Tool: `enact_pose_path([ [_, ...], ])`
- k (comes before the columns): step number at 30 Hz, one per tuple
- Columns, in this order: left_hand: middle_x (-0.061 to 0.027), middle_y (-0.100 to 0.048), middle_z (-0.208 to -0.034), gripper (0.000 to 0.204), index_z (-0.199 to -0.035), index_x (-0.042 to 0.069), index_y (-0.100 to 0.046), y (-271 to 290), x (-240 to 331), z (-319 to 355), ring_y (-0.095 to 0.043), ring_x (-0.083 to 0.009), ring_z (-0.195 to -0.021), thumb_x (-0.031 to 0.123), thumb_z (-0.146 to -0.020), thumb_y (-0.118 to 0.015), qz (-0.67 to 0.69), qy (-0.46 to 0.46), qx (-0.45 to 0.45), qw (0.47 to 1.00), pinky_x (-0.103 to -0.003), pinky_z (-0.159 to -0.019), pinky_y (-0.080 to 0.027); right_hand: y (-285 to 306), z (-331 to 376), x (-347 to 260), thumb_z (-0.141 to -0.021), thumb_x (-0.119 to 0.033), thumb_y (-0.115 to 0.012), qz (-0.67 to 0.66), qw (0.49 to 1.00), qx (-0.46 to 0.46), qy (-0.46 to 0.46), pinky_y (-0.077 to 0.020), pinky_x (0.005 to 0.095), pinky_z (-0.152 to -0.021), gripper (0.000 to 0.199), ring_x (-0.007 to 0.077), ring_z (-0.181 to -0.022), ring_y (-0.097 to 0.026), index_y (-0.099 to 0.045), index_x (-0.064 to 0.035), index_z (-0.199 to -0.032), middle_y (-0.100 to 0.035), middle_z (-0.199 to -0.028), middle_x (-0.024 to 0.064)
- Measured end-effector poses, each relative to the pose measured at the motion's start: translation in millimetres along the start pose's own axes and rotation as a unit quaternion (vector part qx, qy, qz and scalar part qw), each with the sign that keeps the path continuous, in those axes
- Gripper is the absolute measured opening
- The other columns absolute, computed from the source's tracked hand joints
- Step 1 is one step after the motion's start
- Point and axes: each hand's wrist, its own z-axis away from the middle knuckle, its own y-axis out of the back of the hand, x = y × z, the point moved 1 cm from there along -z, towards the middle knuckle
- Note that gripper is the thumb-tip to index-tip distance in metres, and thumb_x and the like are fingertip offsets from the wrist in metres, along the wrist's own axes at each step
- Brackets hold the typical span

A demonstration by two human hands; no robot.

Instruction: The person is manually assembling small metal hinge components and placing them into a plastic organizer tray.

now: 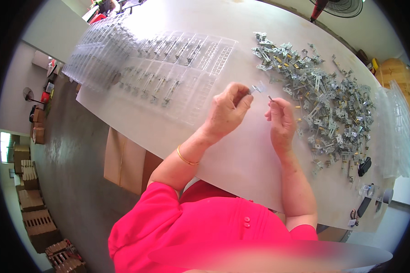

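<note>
The floor [77,141] is grey and smooth. The walls [12,91] are pale. A bright window [5,146] is located at the left, near stacked cardboard cartons [31,200]. The table [241,159] has a pale surface; strong glare whitens its far end. A black-caged fan [346,8] stands beyond it.

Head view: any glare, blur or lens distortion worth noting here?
Head view: bright glare washes out the table at its far side, beside the stacked clear trays; head view: fisheye bends the table's edges and the corners go black; head view: a blurred oval smears the lower edge, and fine detail in the metal parts is hard to resolve.
</note>
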Motion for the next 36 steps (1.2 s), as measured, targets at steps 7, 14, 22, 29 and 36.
enact_pose_path([
  [7, -0.0043, -0.069, -0.088, 0.013, -0.103, -0.004, -0.064, 76.0, 19.4, 0.3, -0.067, -0.0094, -0.080, 0.003, -0.093, -0.067, -0.123, -0.024, 0.125, 0.984, -0.023, -0.073, -0.055, -0.6, -2.8, 4.8, -0.098, -0.009, -0.063, 0.036, 0.999, -0.014, 0.000, -0.0459, 0.0217, -0.060, 0.006, 0.0070, -0.067, -0.055, -0.064, -0.0043, -0.102, -0.057, -0.087, 0.0000],
  [14, -0.0077, -0.070, -0.087, 0.013, -0.094, -0.001, -0.071, 128.6, 11.7, 5.5, -0.067, -0.0133, -0.076, 0.010, -0.087, -0.071, -0.248, 0.034, 0.218, 0.943, -0.029, -0.072, -0.053, -1.2, -3.6, 8.8, -0.098, -0.010, -0.064, 0.046, 0.999, -0.022, -0.001, -0.0458, 0.0218, -0.059, 0.007, 0.0067, -0.065, -0.054, -0.064, -0.0045, -0.102, -0.058, -0.088, 0.0004],
  [22, -0.0105, -0.065, -0.083, 0.015, -0.086, 0.001, -0.071, 127.5, -4.1, 1.1, -0.064, -0.0247, -0.073, 0.016, -0.082, -0.072, -0.383, 0.072, 0.162, 0.906, -0.037, -0.071, -0.051, -1.0, -2.6, 5.7, -0.098, -0.011, -0.064, 0.052, 0.998, -0.029, -0.006, -0.0454, 0.0219, -0.058, 0.007, 0.0068, -0.064, -0.054, -0.065, -0.0042, -0.102, -0.058, -0.086, 0.0002],
  [29, -0.0122, -0.066, -0.084, 0.019, -0.092, 0.000, -0.071, 128.8, -14.3, -3.0, -0.065, -0.0250, -0.075, 0.015, -0.080, -0.073, -0.465, 0.067, 0.132, 0.873, -0.035, -0.073, -0.052, 0.6, -2.6, 8.6, -0.098, -0.011, -0.064, 0.061, 0.998, -0.032, -0.009, -0.0456, 0.0221, -0.058, 0.008, 0.0071, -0.064, -0.055, -0.065, -0.0042, -0.101, -0.058, -0.085, 0.0006],
  [36, -0.0127, -0.067, -0.086, 0.022, -0.095, 0.000, -0.071, 122.5, -14.6, -4.7, -0.065, -0.0270, -0.079, 0.017, -0.080, -0.073, -0.475, 0.077, 0.111, 0.870, -0.037, -0.075, -0.052, -0.9, -3.2, 10.7, -0.097, -0.011, -0.065, 0.067, 0.997, -0.033, -0.014, -0.0459, 0.0223, -0.059, 0.008, 0.0071, -0.065, -0.056, -0.066, -0.0044, -0.101, -0.060, -0.086, 0.0012],
])
